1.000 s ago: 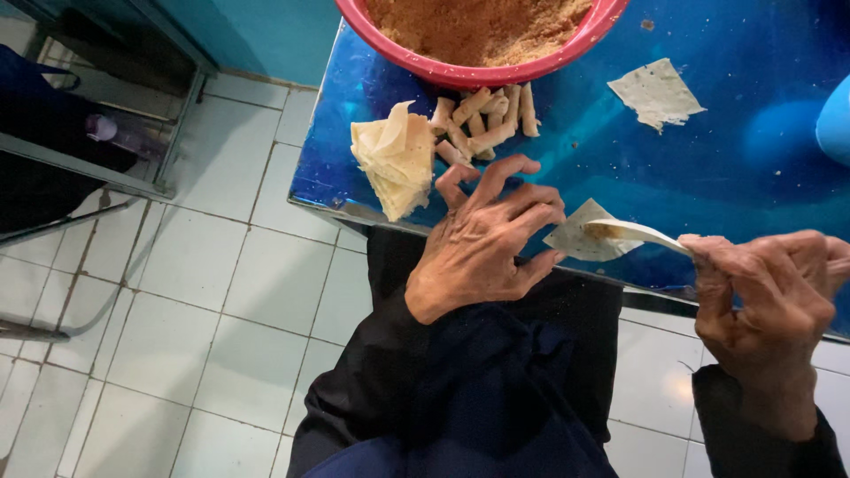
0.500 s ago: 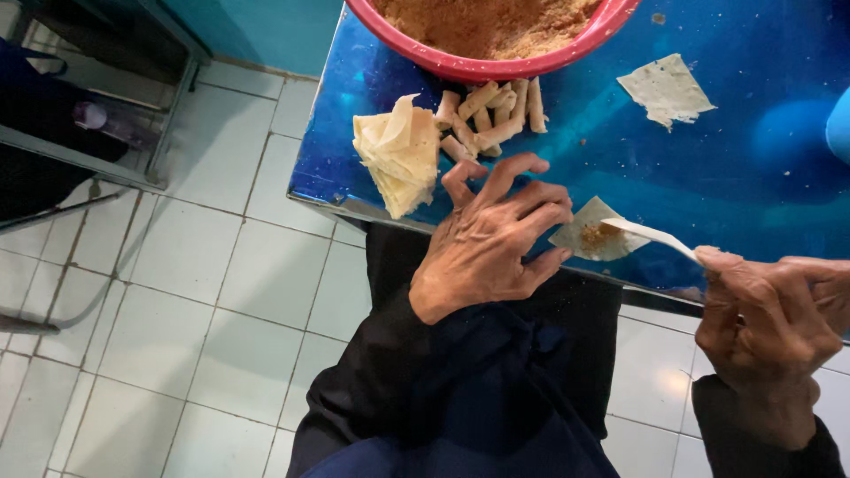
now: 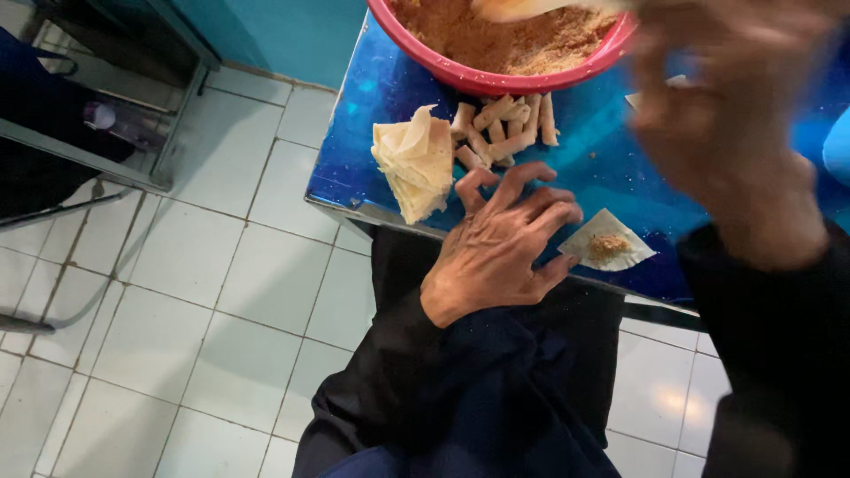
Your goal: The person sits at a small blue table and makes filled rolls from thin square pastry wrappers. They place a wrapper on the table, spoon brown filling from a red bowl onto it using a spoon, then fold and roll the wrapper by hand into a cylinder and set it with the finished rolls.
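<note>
My left hand (image 3: 500, 243) rests with spread fingers on the edge of the blue table (image 3: 372, 133), its thumb touching a small wrapper sheet (image 3: 606, 248) that carries a dab of brown filling. My right hand (image 3: 735, 133) is raised and blurred, reaching toward the red bowl (image 3: 496, 80) of brown crumbly filling; it holds a pale spoon (image 3: 522, 9) whose tip is over the bowl. Several rolled wraps (image 3: 500, 124) lie below the bowl, just beyond my left fingers. A stack of folded wrapper sheets (image 3: 412, 164) sits to their left.
Another loose wrapper piece (image 3: 655, 88) is partly hidden behind my right hand. A pale blue object (image 3: 837, 146) is at the right edge. White tiled floor (image 3: 204, 292) lies to the left, with a metal-framed bench (image 3: 80, 133) at the upper left.
My right hand has lifted the spoon from the wrapper up to the red bowl, leaving filling on the wrapper. My left hand has stayed in place.
</note>
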The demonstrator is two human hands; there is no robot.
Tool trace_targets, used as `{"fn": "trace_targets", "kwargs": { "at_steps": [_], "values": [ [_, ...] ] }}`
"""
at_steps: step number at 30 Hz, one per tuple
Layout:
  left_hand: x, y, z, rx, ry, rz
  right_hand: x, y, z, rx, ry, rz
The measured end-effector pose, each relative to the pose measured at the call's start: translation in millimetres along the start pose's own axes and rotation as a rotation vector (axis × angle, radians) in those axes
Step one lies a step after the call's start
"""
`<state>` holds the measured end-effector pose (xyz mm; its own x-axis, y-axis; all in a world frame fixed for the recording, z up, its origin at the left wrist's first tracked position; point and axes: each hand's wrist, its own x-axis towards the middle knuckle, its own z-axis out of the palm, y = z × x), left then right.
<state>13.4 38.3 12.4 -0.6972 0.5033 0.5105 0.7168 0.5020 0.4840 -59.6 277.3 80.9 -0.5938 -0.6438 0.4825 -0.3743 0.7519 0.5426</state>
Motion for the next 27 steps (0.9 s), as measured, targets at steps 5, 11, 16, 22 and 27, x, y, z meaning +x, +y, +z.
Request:
{"fn": "trace_targets", "kwargs": {
  "at_steps": [5, 11, 16, 22, 27],
  "values": [
    [-3, -3, -2, -0.012, -0.042, -0.012, 27, -26, -7, 0.041, 0.016, -0.009],
    [-11, -4, 4, 0.028, 0.1, 0.019, -91, -34, -60, 0.367, -0.246, 0.337],
    [-19, 13, 17, 0.111, 0.172, -0.042, -142, -67, -56, 0.518, -0.27, 0.557],
    [-19, 21, 25, 0.124, 0.179, -0.067, -146, -75, -47, 0.534, -0.235, 0.603],
    [-17, 23, 29, 0.11, 0.153, -0.044, -145, -77, -48, 0.5, -0.202, 0.563]
  ]
}}
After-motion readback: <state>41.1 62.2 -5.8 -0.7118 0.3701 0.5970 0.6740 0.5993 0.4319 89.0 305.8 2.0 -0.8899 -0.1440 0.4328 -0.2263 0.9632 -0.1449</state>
